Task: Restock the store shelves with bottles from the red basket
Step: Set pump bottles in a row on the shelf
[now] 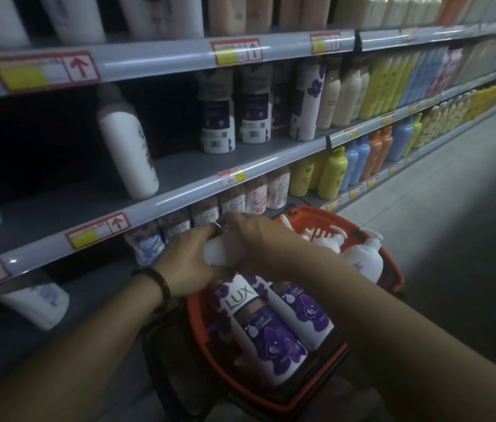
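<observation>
Both my hands hold one white bottle (221, 249) just above the red basket (210, 354). My left hand (187, 263) grips its left side; a dark bead bracelet circles that wrist. My right hand (256, 239) wraps over its top and right side. Two white-and-purple LUX bottles (266, 333) lie flat in the basket below. White pump bottles (362, 258) stand at the basket's far end. The middle shelf (179, 172) straight ahead carries one lone white bottle (128, 147) with bare board around it.
Purple-labelled bottles (234, 117) stand further right on the middle shelf. Pink-white bottles (240, 196) fill the shelf below, right behind my hands. Yellow, blue and orange bottles (359, 159) line the shelves to the right. Grey tiled aisle floor (454, 193) runs along the right.
</observation>
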